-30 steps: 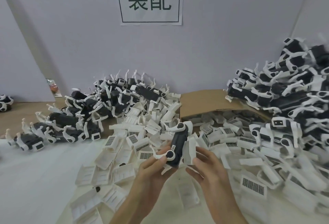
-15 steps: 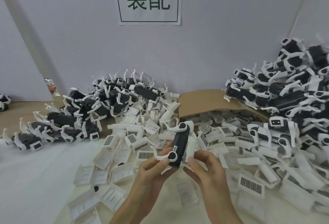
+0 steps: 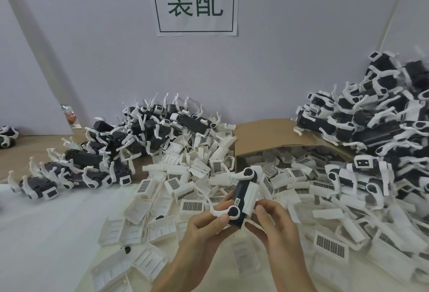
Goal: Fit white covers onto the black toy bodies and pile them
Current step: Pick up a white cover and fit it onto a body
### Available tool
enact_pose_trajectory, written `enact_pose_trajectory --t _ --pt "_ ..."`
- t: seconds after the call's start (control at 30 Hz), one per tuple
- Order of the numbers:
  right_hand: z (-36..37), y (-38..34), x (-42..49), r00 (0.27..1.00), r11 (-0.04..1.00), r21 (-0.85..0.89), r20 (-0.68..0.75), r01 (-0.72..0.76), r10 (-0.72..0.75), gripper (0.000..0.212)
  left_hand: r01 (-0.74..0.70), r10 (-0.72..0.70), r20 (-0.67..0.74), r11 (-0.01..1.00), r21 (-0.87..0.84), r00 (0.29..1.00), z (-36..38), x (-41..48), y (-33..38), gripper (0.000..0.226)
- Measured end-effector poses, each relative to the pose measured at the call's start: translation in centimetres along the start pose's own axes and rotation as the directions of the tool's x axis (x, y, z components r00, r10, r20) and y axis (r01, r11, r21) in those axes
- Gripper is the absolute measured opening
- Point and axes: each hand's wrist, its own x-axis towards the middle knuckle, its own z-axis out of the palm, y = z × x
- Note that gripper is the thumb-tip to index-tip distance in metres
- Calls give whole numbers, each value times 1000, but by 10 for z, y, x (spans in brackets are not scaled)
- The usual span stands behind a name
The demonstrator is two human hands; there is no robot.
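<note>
A black toy body (image 3: 240, 195) with white legs stands tilted in front of me, held by both hands. My left hand (image 3: 204, 226) grips its lower end, thumb on the white leg joint. My right hand (image 3: 276, 226) pinches a white cover (image 3: 251, 195) against the body's right side. Loose white covers (image 3: 185, 175) lie heaped across the middle of the table. One pile of toy bodies (image 3: 111, 152) lies at the left and a taller pile of toy bodies (image 3: 376, 133) rises at the right.
An open cardboard box (image 3: 267, 136) holding more white covers lies behind my hands. A white sheet (image 3: 46, 233) covers the near left of the table. A paper sign (image 3: 196, 1) hangs on the wall behind.
The white cover has been pushed closer along the body's right side. Both hands hold nearly the same place.
</note>
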Motion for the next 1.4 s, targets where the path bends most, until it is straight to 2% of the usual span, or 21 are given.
enact_pose_trajectory --t 0.17,0.33,0.6,0.73,0.9,0.97,1.03,1.13,1.2,1.3,1.4 --pt "-2 -2 4 999 1000 -6 -44 13 -13 14 12 -12 13 1000 22 1000 2 3 -6 60" --pt "1 -3 9 998 1000 -3 -58 18 -18 8 9 -10 17 1000 9 1000 2 2 -8 67" --pt "0 -3 7 997 999 16 -65 40 -39 7 -51 47 94 998 34 994 8 -1 -9 50" --pt "0 -1 9 997 999 -20 -72 40 -41 7 12 -13 57 1000 10 998 1 4 -4 60" --pt "-6 2 14 997 999 12 -57 -44 45 5 81 -82 26 996 26 996 -3 6 -1 72" --pt "-7 4 13 996 996 41 -43 -80 82 13 103 -103 -4 993 55 995 0 6 0 78" --pt "-5 4 11 996 999 21 -70 -46 47 30 120 -118 -24 990 69 993 3 6 2 82" --pt "-5 1 7 989 977 -184 -79 111 -127 69 110 -106 -40 986 128 994 2 6 4 74" --pt "-7 -2 6 981 945 -274 -23 180 -194 82 73 -63 -50 973 219 997 3 5 2 64" --pt "-9 -4 6 972 920 -315 73 233 -221 66 44 -11 -106 950 309 994 2 5 -6 60" --pt "-9 -5 6 971 926 -296 116 234 -208 51 46 -5 -151 962 268 989 0 7 -8 51"
